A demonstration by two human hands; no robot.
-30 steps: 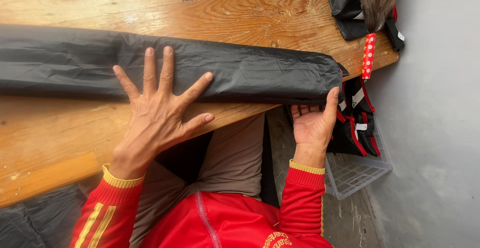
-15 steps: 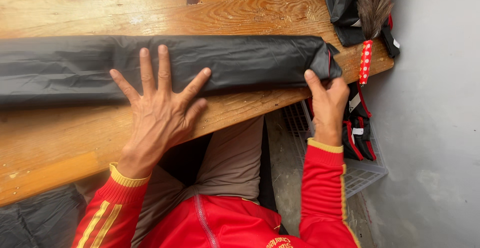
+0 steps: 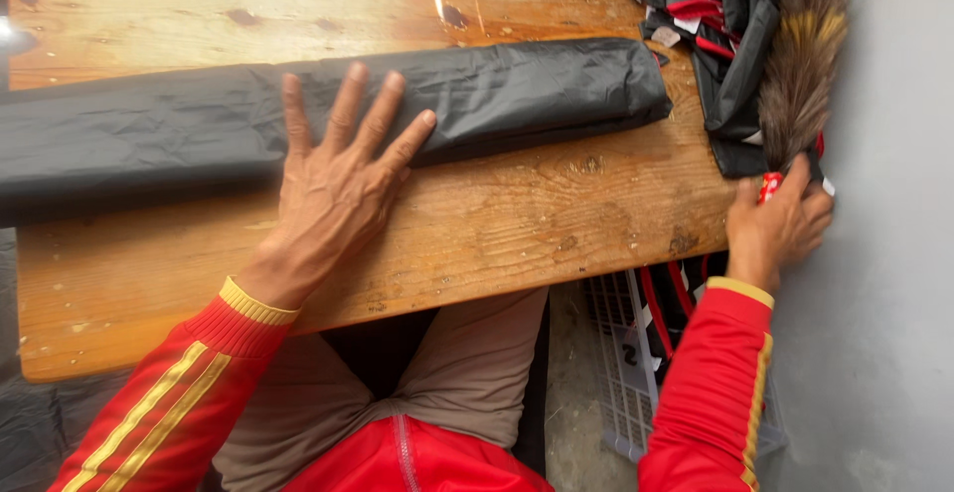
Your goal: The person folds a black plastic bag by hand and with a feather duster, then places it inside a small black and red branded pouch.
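Two hands, split up now: the left hand (image 3: 333, 189) stays spread flat, pinning the folded black fabric roll (image 3: 328, 119) lying across the wooden table (image 3: 517, 234), while the right hand (image 3: 777, 226) has left the roll's right end and closes on a small red piece (image 3: 768, 186) at the table's right edge, beneath the feather duster (image 3: 805, 65) and black-and-red straps (image 3: 711, 15).
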